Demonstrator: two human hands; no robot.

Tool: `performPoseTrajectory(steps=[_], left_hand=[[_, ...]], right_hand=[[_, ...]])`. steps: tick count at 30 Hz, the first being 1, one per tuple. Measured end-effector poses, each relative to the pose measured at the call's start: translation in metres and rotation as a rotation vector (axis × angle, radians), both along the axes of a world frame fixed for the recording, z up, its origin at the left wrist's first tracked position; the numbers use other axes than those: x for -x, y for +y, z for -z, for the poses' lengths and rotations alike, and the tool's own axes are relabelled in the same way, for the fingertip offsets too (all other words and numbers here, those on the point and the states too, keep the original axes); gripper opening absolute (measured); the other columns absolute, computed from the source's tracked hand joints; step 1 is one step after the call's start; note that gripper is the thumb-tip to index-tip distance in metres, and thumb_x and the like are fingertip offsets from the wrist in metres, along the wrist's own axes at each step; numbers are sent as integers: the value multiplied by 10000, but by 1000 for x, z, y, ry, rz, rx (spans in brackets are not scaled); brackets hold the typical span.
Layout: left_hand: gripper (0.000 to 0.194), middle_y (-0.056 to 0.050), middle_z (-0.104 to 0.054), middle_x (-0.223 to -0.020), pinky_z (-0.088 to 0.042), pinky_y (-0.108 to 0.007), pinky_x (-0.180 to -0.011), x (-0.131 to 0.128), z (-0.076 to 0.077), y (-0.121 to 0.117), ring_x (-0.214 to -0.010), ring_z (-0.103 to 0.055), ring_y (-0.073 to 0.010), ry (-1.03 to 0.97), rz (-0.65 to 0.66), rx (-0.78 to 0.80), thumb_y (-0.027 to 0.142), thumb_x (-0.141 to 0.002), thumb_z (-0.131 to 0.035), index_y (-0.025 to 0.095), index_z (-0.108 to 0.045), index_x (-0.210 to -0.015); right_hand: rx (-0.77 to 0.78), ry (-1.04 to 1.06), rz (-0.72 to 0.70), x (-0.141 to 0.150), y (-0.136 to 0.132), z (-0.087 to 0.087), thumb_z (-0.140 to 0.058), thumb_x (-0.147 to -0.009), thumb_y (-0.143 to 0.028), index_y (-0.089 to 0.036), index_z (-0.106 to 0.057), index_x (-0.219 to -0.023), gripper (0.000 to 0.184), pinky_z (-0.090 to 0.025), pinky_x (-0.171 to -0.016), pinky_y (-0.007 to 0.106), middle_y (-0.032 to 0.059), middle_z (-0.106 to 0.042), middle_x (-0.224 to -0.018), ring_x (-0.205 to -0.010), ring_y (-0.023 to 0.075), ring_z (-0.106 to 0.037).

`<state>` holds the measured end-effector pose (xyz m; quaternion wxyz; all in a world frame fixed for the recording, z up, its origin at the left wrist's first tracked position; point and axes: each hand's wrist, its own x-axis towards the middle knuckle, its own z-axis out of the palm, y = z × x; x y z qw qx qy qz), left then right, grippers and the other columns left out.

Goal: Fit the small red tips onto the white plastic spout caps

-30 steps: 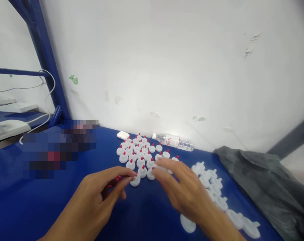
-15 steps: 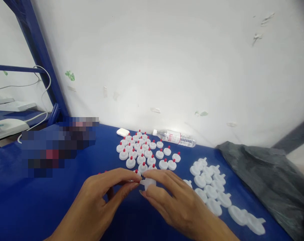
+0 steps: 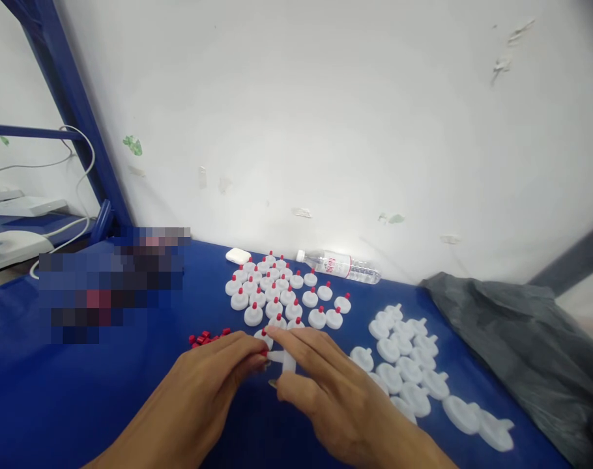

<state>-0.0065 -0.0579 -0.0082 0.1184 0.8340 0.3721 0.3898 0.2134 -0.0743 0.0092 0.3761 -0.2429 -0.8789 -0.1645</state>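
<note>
Near the front of the blue table, my right hand (image 3: 333,381) grips a white plastic nozzle lid (image 3: 289,362), its spout turned left. Pinched in my left hand (image 3: 208,374) is a small red cap (image 3: 264,353), up against the spout tip; my fingers cover most of it. Several loose red caps (image 3: 206,337) lie just beyond my left hand. Ahead of both hands stand several white lids with red caps (image 3: 274,307) on their spouts. To the right lie several uncapped white lids (image 3: 410,370), some partly behind my right hand.
A clear plastic bottle (image 3: 338,264) lies along the wall, with a small white case (image 3: 238,255) left of it. A dark grey plastic sheet (image 3: 526,352) covers the table's right side. At the left rises a blue metal frame (image 3: 84,111), near a blurred-out patch.
My left fingers have closed in around the red cap at the spout, and the left hand has shifted slightly, uncovering more loose red caps. The view has moved a little.
</note>
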Motion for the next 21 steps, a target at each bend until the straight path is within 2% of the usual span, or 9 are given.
performPoseTrajectory(steps=[5,11,16,21], left_hand=[[294,17,-807,-850,-569,-235,-614,-3,-2,-12,-723,-774,-186,2,-51,52,239,-1055,-435,309,-674,-900],[402,42,-671,-571,-466,-266,-501,-3,-11,-20,-464,-620,-157,6,-56,211,347,-1067,-427,281,-625,-723],[462,25,-672,-555,-456,-252,-480,2,-11,-21,-464,-591,-159,-5,-26,360,427,-1066,-422,266,-623,-683],[473,16,-689,-583,-486,-237,-524,7,-8,-21,-502,-608,-152,8,-8,471,435,-1064,-413,254,-635,-688]], right_hand=[[20,10,0,1,-4,1,-512,-969,-69,-240,-619,-958,202,-623,-1042,350,151,-745,-1314,-1198,216,-721],[51,-20,-1,3,-10,-2,-498,-1020,-105,-255,-624,-860,253,-596,-1082,320,129,-751,-1319,-1231,186,-705],[120,-21,-27,2,-10,-1,-423,-1072,-134,-252,-628,-814,350,-563,-1119,294,121,-739,-1341,-1279,165,-675],[117,-38,-41,3,-15,-2,-458,-1066,-135,-238,-631,-775,353,-545,-1145,304,125,-729,-1364,-1277,178,-676]])
